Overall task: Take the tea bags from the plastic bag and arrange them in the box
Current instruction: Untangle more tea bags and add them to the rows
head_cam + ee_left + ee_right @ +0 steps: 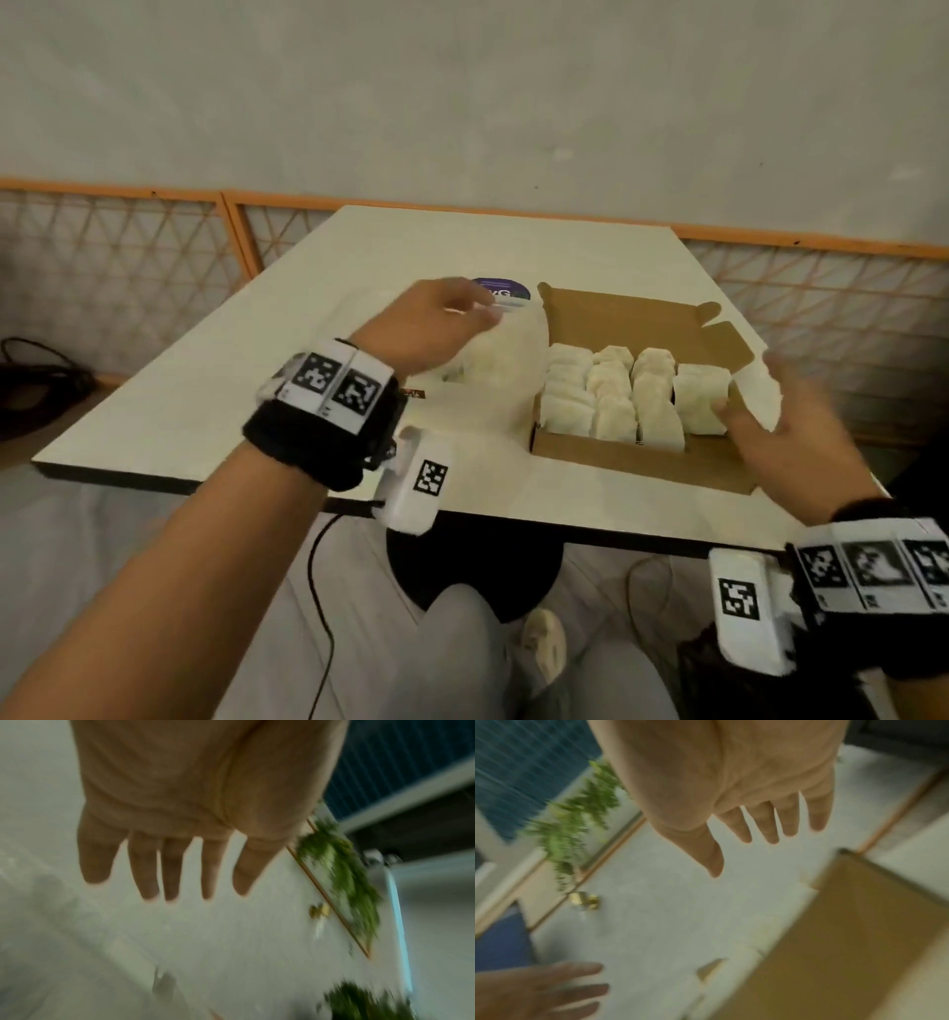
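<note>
Right hand (785, 442) at 4 o'clock of box (637, 455), fingers spread, empty, left hand (426, 329) at 10 o'clock, fingers loose over plastic bag (493, 354), tea bags (611, 395) in 4 rows inside box, table (215, 390), far wall.

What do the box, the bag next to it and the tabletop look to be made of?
Box: plain brown cardboard, matte, with folded flaps and raw cut edges. Plastic bag: thin, translucent, slightly glossy film; pale contents show through. Table: smooth cream surface with a dark edge, probably laminate, though that is uncertain.
</note>
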